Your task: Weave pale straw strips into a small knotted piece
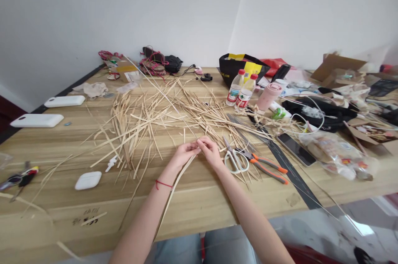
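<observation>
My left hand [185, 154] and my right hand [210, 152] meet over the front middle of the table, both with fingers pinched together. Between them they hold a long pale bamboo strip [175, 185], whose flat tail curves down past my left forearm to the table's front edge. A thin, straight length [155, 84] runs from my fingertips far up to the left; whether it is the same piece I cannot tell. Just beyond my hands lies a loose heap of bamboo strips [149, 118]. White-handled scissors [236, 161] and orange-handled pliers [269, 165] rest right of my right hand.
Two bottles [234, 87], a pink cup [270, 94] and a black bag [225, 67] stand at the back right. A phone [297, 149] and a plastic bag [338, 154] lie further right. On the left are a white earphone case [88, 180] and two white devices [37, 120].
</observation>
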Motion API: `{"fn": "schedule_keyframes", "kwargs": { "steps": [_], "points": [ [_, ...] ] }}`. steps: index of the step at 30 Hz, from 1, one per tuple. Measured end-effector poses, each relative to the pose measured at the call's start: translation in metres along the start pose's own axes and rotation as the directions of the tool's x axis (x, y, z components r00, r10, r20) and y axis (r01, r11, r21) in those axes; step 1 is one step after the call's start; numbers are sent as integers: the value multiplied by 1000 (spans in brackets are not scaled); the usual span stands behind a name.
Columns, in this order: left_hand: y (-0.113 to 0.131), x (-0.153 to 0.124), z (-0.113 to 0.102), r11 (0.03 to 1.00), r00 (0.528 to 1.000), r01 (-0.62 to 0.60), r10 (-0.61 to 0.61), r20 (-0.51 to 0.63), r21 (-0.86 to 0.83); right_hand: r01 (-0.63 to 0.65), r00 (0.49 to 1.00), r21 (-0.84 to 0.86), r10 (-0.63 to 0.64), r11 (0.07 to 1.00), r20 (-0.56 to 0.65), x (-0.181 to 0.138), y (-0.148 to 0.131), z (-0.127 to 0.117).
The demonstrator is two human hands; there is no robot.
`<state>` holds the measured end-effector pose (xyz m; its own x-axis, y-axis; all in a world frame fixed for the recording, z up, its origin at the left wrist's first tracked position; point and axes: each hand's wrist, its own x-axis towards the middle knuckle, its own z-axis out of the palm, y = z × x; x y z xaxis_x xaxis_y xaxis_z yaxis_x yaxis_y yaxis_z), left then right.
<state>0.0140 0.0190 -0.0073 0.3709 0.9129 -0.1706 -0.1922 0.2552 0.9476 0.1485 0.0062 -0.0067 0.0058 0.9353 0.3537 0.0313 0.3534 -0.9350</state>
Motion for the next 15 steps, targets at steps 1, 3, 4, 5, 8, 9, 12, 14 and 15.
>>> {"fn": "schedule_keyframes", "kwargs": {
  "steps": [1, 3, 4, 5, 8, 9, 12, 14, 15],
  "points": [
    [1, 0, 0, 1000, 1000, 8, -8, 9, -8, 4, 1000, 1, -4, 1000, 1, 0, 0, 0],
    [2, -1, -1, 1000, 999, 25, -25, 23, -18, 6, 1000, -1, -6, 1000, 4, 0, 1, 0],
    [3, -1, -1, 999, 999, 34, -34, 29, -20, 7, 1000, -2, -7, 1000, 8, 0, 2, 0],
    [4, -1, -1, 999, 999, 41, -40, 33, -21, 9, 1000, -2, -9, 1000, 12, 0, 2, 0],
    [4, -1, -2, 998, 997, 61, -59, 41, -25, 22, 999, 9, -22, 1000, 23, 0, 0, 1],
    [4, -1, -3, 997, 997, 68, -67, 41, -26, 26, 999, 12, -26, 1000, 25, 0, 0, 1],
    [4, 0, -5, 996, 995, 88, -87, 47, -20, 17, 999, 11, -17, 1000, 29, 0, -1, 1],
    [3, 0, -5, 997, 995, 82, -83, 53, 3, -3, 1000, 3, 3, 1000, 30, 0, 0, 0],
    [3, 0, -5, 997, 996, 77, -78, 48, 22, -11, 999, -2, 11, 1000, 30, 1, 0, -1]
  ]
}}
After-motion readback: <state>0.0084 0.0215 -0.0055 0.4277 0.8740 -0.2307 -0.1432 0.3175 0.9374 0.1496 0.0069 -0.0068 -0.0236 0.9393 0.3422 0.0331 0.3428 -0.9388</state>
